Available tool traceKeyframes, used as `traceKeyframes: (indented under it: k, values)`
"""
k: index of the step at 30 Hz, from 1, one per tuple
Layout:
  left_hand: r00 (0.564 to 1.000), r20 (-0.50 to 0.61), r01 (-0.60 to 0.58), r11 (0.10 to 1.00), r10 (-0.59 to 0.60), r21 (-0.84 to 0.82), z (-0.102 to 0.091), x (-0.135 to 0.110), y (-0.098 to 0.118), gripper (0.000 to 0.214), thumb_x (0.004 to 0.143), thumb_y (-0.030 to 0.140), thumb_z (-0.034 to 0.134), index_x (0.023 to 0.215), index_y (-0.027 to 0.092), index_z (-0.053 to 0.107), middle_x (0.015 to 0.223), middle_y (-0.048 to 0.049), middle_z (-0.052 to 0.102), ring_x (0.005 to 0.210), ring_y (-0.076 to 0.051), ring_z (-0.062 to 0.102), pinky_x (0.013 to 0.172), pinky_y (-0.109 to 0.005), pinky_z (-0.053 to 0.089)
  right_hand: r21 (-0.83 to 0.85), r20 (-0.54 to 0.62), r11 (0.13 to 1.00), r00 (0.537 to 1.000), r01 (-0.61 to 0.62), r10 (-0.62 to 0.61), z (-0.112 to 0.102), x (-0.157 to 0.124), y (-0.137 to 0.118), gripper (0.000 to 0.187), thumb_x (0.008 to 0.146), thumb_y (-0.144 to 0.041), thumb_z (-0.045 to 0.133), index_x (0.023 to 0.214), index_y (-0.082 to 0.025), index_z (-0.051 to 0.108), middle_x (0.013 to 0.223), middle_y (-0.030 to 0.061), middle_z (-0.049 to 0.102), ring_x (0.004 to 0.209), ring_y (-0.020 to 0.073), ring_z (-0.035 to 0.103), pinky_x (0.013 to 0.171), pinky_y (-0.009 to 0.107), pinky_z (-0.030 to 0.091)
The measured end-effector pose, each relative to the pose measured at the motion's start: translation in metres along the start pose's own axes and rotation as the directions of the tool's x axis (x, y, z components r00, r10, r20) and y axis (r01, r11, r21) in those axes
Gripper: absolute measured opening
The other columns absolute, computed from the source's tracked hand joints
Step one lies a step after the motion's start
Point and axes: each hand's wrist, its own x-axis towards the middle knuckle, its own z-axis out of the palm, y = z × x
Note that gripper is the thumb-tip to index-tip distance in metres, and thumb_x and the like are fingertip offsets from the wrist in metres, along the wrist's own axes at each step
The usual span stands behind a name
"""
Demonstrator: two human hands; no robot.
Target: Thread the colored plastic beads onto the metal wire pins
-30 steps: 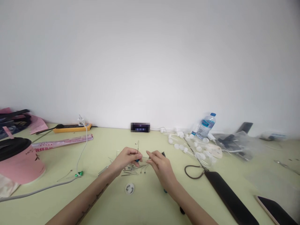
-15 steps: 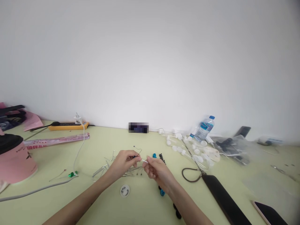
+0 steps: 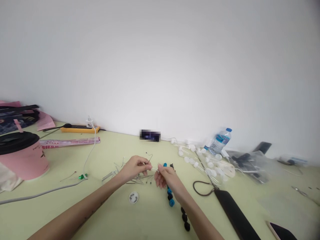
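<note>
My left hand (image 3: 135, 168) and my right hand (image 3: 165, 176) meet over a pale green table (image 3: 105, 213), both with fingers pinched. Between them runs a thin metal wire (image 3: 150, 159) whose bent end sticks up past my left fingers. A loose heap of similar wire pieces (image 3: 120, 175) lies under and left of my left hand. A line of blue and black beads (image 3: 175, 203) stretches along the table beside my right wrist. A small white round disc (image 3: 133, 197) rests near my left forearm.
A pink tub with a black lid (image 3: 22, 155) stands far left, with a white cable (image 3: 50, 191) and a green-headed pin (image 3: 81, 176) nearby. A yellow power strip (image 3: 80, 128) lies by the wall. White caps and tubes (image 3: 207, 161), a water bottle (image 3: 220, 140), a black strap (image 3: 232, 210) and a phone (image 3: 285, 231) sit to the right.
The view shifted slightly, showing more beads beside my right wrist. My hands stay pinched together on the wire, with my right hand drawn a little lower.
</note>
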Motion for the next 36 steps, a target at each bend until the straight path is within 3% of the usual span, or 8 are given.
traceKeyframes:
  k: [6, 9, 12, 15, 19, 23, 32, 36]
  values:
    - [0.998, 0.054, 0.041, 0.999, -0.042, 0.027, -0.001, -0.002, -0.001, 0.029, 0.076, 0.04, 0.056, 0.069, 0.014, 0.067, 0.058, -0.001, 0.061, 0.056, -0.016, 0.062, 0.05, -0.02, 0.04, -0.209, -0.127, 0.964, 0.973, 0.162, -0.191, 0.005, -0.002, 0.0, 0.03, 0.09, -0.04, 0.044, 0.075, -0.019, 0.06, 0.063, 0.0009, 0.058, 0.051, 0.0122, 0.05, 0.052, 0.023, 0.036]
    - [0.985, 0.14, 0.119, 0.988, -0.105, -0.094, -0.006, -0.005, -0.001, 0.028, 0.074, 0.039, 0.059, 0.066, 0.014, 0.066, 0.067, -0.0027, 0.065, 0.057, -0.015, 0.062, 0.054, -0.022, 0.044, -0.703, -0.097, 0.64, 0.85, 0.31, -0.518, 0.01, -0.007, 0.004, 0.027, 0.093, -0.023, 0.038, 0.078, -0.019, 0.06, 0.067, 0.0039, 0.057, 0.06, 0.0159, 0.051, 0.056, 0.027, 0.032]
    - [0.97, 0.205, 0.17, 0.968, -0.131, -0.186, -0.01, -0.006, 0.0, 0.026, 0.072, 0.038, 0.062, 0.066, 0.013, 0.066, 0.071, -0.0038, 0.066, 0.058, -0.015, 0.061, 0.061, -0.025, 0.048, -0.826, 0.046, 0.404, 0.761, 0.394, -0.647, 0.011, -0.01, 0.006, 0.025, 0.094, -0.017, 0.037, 0.085, -0.019, 0.06, 0.07, 0.0058, 0.059, 0.065, 0.0176, 0.053, 0.059, 0.029, 0.032]
    - [0.974, 0.184, 0.167, 0.966, -0.131, -0.197, -0.011, -0.006, 0.0, 0.026, 0.072, 0.038, 0.062, 0.068, 0.013, 0.067, 0.072, -0.0042, 0.067, 0.058, -0.014, 0.061, 0.061, -0.025, 0.047, -0.709, -0.143, 0.62, 0.794, 0.335, -0.591, 0.008, -0.01, 0.003, 0.023, 0.094, -0.03, 0.038, 0.094, -0.019, 0.059, 0.083, 0.0085, 0.063, 0.072, 0.0189, 0.056, 0.062, 0.029, 0.036]
    - [0.993, 0.075, 0.104, 0.988, -0.096, -0.116, -0.007, -0.004, 0.0, 0.025, 0.073, 0.037, 0.061, 0.068, 0.013, 0.067, 0.065, -0.0027, 0.065, 0.055, -0.015, 0.061, 0.056, -0.023, 0.044, -0.099, -0.149, 0.995, 0.988, 0.018, -0.033, 0.004, -0.005, -0.003, 0.053, 0.094, -0.049, 0.02, 0.069, -0.018, 0.055, 0.06, 0.0045, 0.06, 0.05, 0.0141, 0.053, 0.049, 0.025, 0.037]
    - [0.995, 0.043, 0.089, 0.995, -0.088, -0.037, -0.003, -0.004, -0.002, 0.022, 0.073, 0.035, 0.062, 0.067, 0.014, 0.066, 0.054, 0.0001, 0.06, 0.053, -0.015, 0.06, 0.053, -0.021, 0.042, 0.16, 0.072, 0.98, 0.991, -0.121, 0.111, 0.002, 0.0, -0.004, 0.051, 0.09, -0.054, 0.03, 0.06, -0.018, 0.05, 0.049, -0.0006, 0.051, 0.039, 0.0093, 0.04, 0.041, 0.021, 0.03]
    - [0.986, 0.101, 0.146, 0.971, -0.129, -0.19, -0.006, 0.0, -0.012, 0.029, 0.074, 0.041, 0.06, 0.065, 0.013, 0.063, 0.067, -0.0017, 0.061, 0.054, -0.013, 0.059, 0.054, -0.024, 0.05, -0.384, -0.235, 0.921, 0.957, 0.067, -0.168, -0.009, -0.011, -0.018, 0.039, 0.089, -0.036, 0.043, 0.057, -0.019, 0.055, 0.051, -0.0017, 0.055, 0.049, 0.0118, 0.046, 0.052, 0.023, 0.031]
    - [0.978, 0.13, 0.187, 0.963, -0.163, -0.194, -0.004, 0.0, -0.012, 0.032, 0.074, 0.044, 0.059, 0.065, 0.013, 0.061, 0.064, -0.0008, 0.058, 0.055, -0.015, 0.062, 0.05, -0.024, 0.05, -0.256, -0.23, 0.959, 0.955, 0.124, -0.185, -0.016, -0.012, -0.023, 0.036, 0.09, -0.038, 0.043, 0.064, -0.019, 0.06, 0.061, -0.0008, 0.058, 0.053, 0.0114, 0.05, 0.052, 0.022, 0.035]
